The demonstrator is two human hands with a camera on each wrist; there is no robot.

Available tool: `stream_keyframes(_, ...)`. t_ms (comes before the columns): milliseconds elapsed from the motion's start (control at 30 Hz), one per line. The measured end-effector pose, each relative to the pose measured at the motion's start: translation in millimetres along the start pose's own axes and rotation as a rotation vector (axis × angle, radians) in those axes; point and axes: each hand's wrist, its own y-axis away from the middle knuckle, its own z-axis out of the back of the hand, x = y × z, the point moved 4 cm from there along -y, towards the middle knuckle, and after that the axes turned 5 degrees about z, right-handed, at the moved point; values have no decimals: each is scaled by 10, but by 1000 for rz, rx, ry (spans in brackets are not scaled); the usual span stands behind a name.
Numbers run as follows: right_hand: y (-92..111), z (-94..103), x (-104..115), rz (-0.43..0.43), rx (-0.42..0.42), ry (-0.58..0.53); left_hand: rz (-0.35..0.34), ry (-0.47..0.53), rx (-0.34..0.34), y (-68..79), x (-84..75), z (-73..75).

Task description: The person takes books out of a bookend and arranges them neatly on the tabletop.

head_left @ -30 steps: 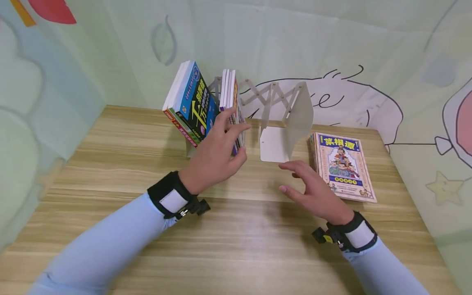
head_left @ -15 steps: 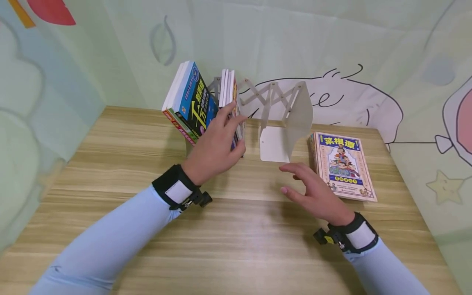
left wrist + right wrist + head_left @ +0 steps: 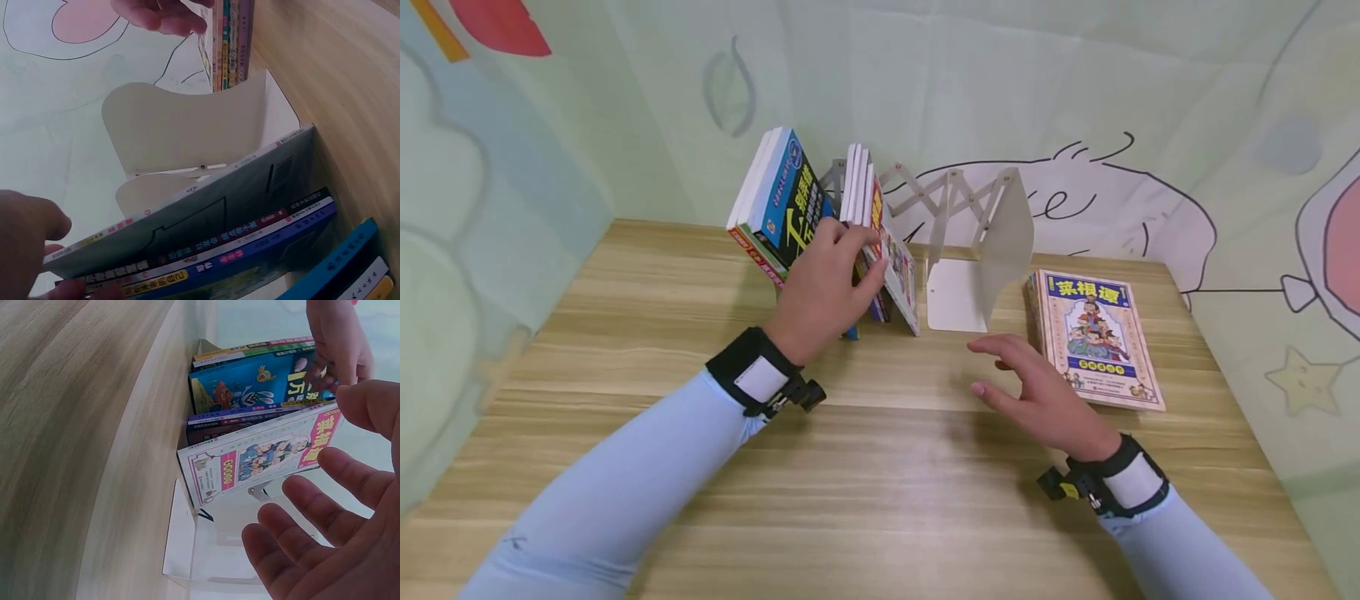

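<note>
My left hand (image 3: 823,287) pinches a thin comic book (image 3: 901,271) near its upper front edge, thumb on the illustrated cover. The right wrist view shows cartoon figures and a pink title panel on this book (image 3: 262,456). It leans, its lower end fanned out to the right from the thin books (image 3: 219,250) beside it. Larger blue-black books (image 3: 793,200) tilt at the left of the expandable metal book rack (image 3: 1009,233). My right hand (image 3: 1048,400) hovers with spread, loosely bent fingers, holding nothing, just left of a stack of comic books (image 3: 1093,333).
The rack's white base plate (image 3: 958,296) and upright panels stand right of the leaning book. A folding lattice (image 3: 917,196) runs along the back, before a printed cloth wall (image 3: 925,75). The wooden table (image 3: 865,500) spreads in front.
The left hand has shifted slightly left and drawn back. The thin comic book's lower end has swung out to the right, away from its neighbours. The right hand has stayed nearly still.
</note>
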Motion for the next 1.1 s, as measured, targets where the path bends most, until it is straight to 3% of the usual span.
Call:
stream_keyframes(167, 5, -5, -6, -1, 3, 4, -7, -22, 60, -12, 37, -45)
stream_keyframes(267, 8, -14, -11, 1, 5, -1, -12, -19, 59, -9, 36, -52)
stream_keyframes(433, 13, -29, -21, 8, 4, -2, 2, 11, 5, 27, 50, -39)
stream_keyframes(633, 12, -31, -22, 12, -5, 2, -5, 89, -115, 68, 54, 51)
stream_keyframes(833, 16, -37, -35, 3, -10, 6, -72, 168, -162, 172, 29, 139)
stream_keyframes(1000, 17, -35, -52, -13, -1, 1, -179, 195, -217, 301, -18, 215)
stream_keyframes(1100, 12, -25, -61, -26, 2, -2, -250, 218, -216, 389, -69, 252)
